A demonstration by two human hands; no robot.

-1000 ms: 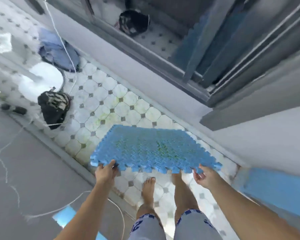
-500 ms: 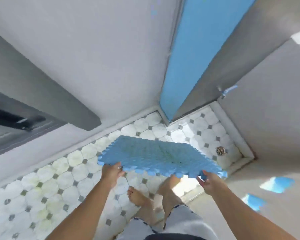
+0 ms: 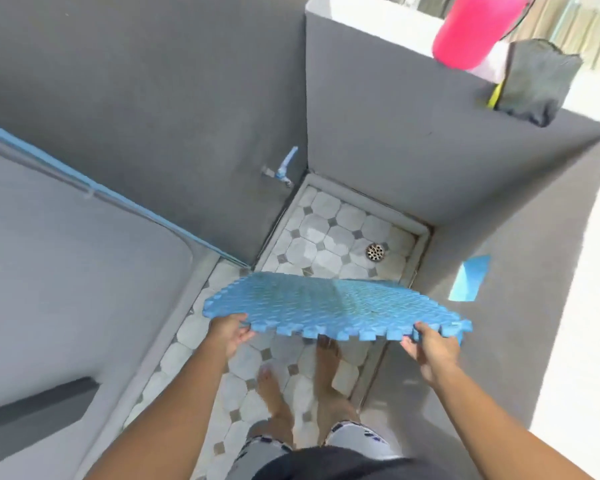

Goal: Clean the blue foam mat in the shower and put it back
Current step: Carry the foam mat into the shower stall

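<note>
The blue foam mat [image 3: 329,303], textured with jigsaw-toothed edges, hangs roughly level in the air above the tiled shower floor [image 3: 336,230]. My left hand [image 3: 231,332] grips its near left edge. My right hand [image 3: 430,348] grips its near right corner. The mat sags slightly in the middle and hides part of the floor and my toes. A round metal drain [image 3: 375,251] lies in the floor beyond the mat.
A blue tap [image 3: 285,168] juts from the grey wall at the corner. Grey walls enclose the narrow stall; a low curb [image 3: 378,362] runs along its right. A pink bottle [image 3: 478,26] and a grey cloth [image 3: 537,81] sit on the wall top. My bare feet [image 3: 302,382] stand on the tiles.
I have turned further right with the mat held in both hands; the view now faces the shower corner with tap and drain. Both grips are unchanged.
</note>
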